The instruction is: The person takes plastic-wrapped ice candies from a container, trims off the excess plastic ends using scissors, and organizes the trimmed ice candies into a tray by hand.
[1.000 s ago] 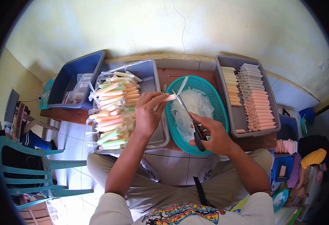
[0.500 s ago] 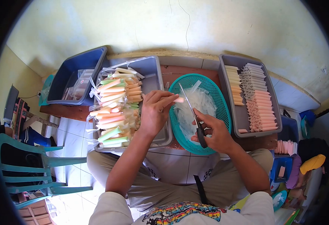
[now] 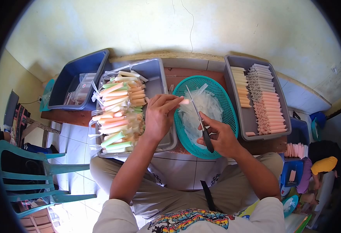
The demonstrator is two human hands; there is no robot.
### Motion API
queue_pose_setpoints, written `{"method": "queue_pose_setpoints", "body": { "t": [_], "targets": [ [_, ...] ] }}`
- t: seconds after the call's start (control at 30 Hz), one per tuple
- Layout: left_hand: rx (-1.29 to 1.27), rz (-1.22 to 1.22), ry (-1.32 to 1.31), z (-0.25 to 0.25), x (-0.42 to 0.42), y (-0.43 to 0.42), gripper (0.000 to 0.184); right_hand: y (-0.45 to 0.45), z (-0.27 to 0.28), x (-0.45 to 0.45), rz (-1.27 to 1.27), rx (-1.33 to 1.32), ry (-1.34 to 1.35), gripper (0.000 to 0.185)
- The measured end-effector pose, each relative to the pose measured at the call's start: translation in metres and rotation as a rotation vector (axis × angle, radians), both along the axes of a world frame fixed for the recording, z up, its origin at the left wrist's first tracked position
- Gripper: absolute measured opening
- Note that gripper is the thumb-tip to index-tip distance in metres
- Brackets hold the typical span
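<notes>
Between the fingers of my left hand [image 3: 159, 116] is a pink-orange filled plastic tube [image 3: 184, 101], its end poking out to the right. My right hand [image 3: 220, 136] grips black-handled scissors [image 3: 200, 118], blades pointing up and left, close by the tube's end. Both hands are over a teal mesh basket [image 3: 232, 105] holding a heap of clear plastic scraps [image 3: 201, 105]. Left of my left hand, a grey tray [image 3: 160, 73] carries a pile of orange, cream and green tubes [image 3: 118, 116] with loose plastic ends.
At right, a grey tray [image 3: 238, 124] holds neat rows of cream, grey-white and pink tubes [image 3: 271, 112]. A dark blue bin [image 3: 67, 73] with packets stands far left. A green plastic chair [image 3: 26, 174] is at lower left. Another person in a yellow sleeve [image 3: 324, 165] works at far right.
The scissors' blades have come a little closer together beside the tube's end. The whole view has shifted slightly; both hands keep nearly the same places.
</notes>
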State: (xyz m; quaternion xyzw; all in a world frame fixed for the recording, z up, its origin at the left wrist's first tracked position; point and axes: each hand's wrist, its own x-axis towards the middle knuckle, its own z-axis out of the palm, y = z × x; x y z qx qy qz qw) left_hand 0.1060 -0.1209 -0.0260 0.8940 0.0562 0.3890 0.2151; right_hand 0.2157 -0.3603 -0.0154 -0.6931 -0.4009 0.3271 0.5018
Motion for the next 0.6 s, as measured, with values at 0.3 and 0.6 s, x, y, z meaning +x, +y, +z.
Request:
{"method": "queue_pose_setpoints", "body": {
  "t": [0.3, 0.6],
  "targets": [
    [-0.001, 0.012, 0.011, -0.0023, -0.0002, 0.002, 0.038, 0.0019, -0.0023, -0.0056, 0.023, -0.072, 0.156, 0.092],
    [0.01, 0.014, 0.031, -0.0025, -0.0015, 0.0038, 0.037, 0.0013, 0.0019, -0.0048, 0.029, -0.065, 0.203, 0.092]
  ]
}}
